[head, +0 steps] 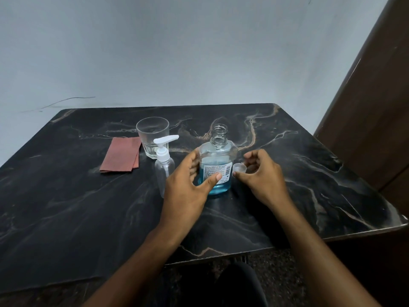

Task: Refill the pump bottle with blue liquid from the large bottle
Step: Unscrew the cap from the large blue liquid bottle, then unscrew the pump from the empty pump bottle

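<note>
The large bottle (pixel 218 151) stands upright at the table's middle, its neck uncapped, with blue liquid filling roughly its lower half. My left hand (pixel 186 187) wraps it from the left, thumb pressed on the white label. My right hand (pixel 261 176) sits just right of the bottle and pinches a small clear cap (pixel 239 167) between thumb and fingers. The pump bottle (pixel 164 168), clear and looking empty, stands upright just left of my left hand with its white pump head screwed on, nozzle pointing right.
An empty drinking glass (pixel 152 135) stands behind the pump bottle. A folded reddish cloth (pixel 121 156) lies to its left. The dark marble table (pixel 309 173) ends near me and at the right, beside a brown wooden panel (pixel 376 107).
</note>
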